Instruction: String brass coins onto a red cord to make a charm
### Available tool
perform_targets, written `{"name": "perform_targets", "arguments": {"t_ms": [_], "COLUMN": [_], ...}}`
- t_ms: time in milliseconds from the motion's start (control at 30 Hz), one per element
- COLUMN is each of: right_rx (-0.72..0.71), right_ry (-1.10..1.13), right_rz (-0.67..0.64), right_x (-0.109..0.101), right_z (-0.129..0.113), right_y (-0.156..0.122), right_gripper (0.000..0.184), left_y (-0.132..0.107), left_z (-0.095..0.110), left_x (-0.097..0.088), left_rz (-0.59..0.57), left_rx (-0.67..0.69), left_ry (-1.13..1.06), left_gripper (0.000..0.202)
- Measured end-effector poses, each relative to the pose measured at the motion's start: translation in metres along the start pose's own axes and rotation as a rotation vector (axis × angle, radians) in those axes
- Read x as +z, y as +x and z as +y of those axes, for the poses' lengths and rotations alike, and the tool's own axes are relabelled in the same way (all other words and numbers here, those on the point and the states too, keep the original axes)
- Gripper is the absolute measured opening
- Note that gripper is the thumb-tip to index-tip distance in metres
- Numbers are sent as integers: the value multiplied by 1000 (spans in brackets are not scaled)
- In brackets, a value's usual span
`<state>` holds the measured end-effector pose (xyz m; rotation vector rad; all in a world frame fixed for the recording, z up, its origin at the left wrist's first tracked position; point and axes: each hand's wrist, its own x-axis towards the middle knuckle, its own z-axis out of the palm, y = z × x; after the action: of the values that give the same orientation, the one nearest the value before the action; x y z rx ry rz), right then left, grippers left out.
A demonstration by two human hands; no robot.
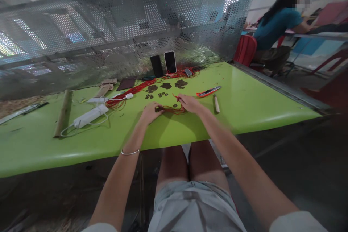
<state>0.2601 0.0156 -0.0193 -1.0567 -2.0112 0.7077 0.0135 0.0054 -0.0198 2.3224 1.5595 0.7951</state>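
Observation:
My left hand (151, 113) is closed at the near part of the green table, its fingers pinching red cord (174, 110) beside something small and dark, perhaps coins. To its right, my right hand (188, 103) grips the same cord, and a short red end sticks out past the fingertips. Between the hands lies a single dark round coin (175, 105). Small groups of loose coins (163, 94) and three larger coin piles (166, 86) are just beyond.
An orange utility knife (208, 91) and a wooden-handled tool (216, 104) lie right. A white power strip (90, 115), a bamboo piece (62, 114) and a long bundle of red cords (133, 90) are left. Two phones (170, 62) lean against the perforated metal screen (116, 25). A person (280, 25) sits far right.

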Motion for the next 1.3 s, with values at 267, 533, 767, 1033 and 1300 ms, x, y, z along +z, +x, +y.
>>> {"name": "perform_targets", "arguments": {"t_ms": [267,533,767,1033,1300], "right_rx": [-7,72,178,298,296], "right_ry": [63,196,271,237,270], "right_rz": [55,291,372,396,344], "right_x": [-2,-8,-11,-22,-21], "right_z": [-5,-3,11,14,10], "right_y": [-1,4,9,4,4], "right_gripper": [13,14,17,21,19], "left_y": [0,-1,0,0,-1], "left_z": [0,0,-3,-1,1], "left_x": [-1,1,3,1,-2], "left_rz": [-44,-45,-38,-45,-60], "left_rx": [48,81,83,71,42], "left_ry": [81,89,72,59,64], "left_gripper": [25,28,24,22,24]}}
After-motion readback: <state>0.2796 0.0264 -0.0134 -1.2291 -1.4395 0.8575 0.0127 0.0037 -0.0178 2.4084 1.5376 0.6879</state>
